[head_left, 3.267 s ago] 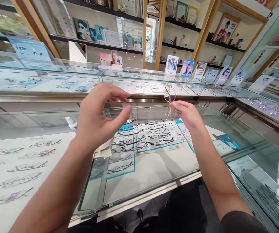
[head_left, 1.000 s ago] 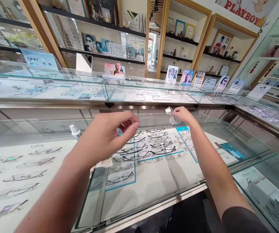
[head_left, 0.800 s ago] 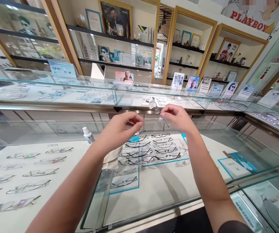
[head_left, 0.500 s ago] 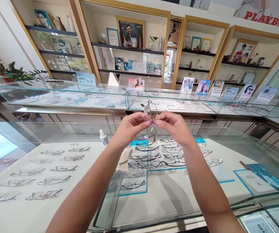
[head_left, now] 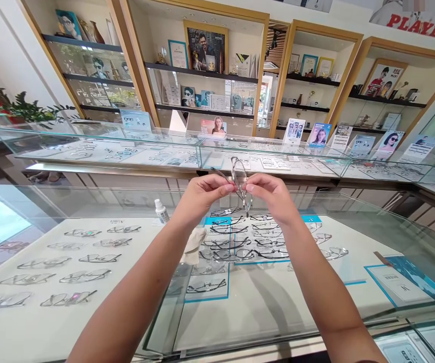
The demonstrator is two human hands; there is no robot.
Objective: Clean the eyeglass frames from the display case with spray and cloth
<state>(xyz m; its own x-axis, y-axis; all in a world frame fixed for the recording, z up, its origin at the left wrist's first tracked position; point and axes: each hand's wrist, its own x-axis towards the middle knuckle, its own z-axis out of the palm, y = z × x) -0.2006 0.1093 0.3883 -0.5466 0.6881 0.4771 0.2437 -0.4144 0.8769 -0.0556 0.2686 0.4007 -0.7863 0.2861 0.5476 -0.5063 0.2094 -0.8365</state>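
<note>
one pair of eyeglasses (head_left: 239, 172), upended above the glass display case (head_left: 262, 295), pinched between left hand (head_left: 208, 197) and right hand (head_left: 269, 196), white spray bottle (head_left: 161, 212) near left forearm

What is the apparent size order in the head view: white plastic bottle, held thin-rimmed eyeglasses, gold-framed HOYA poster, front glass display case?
1. Front glass display case
2. Gold-framed HOYA poster, thin-rimmed eyeglasses: outlines too alike to rank
3. White plastic bottle
</note>
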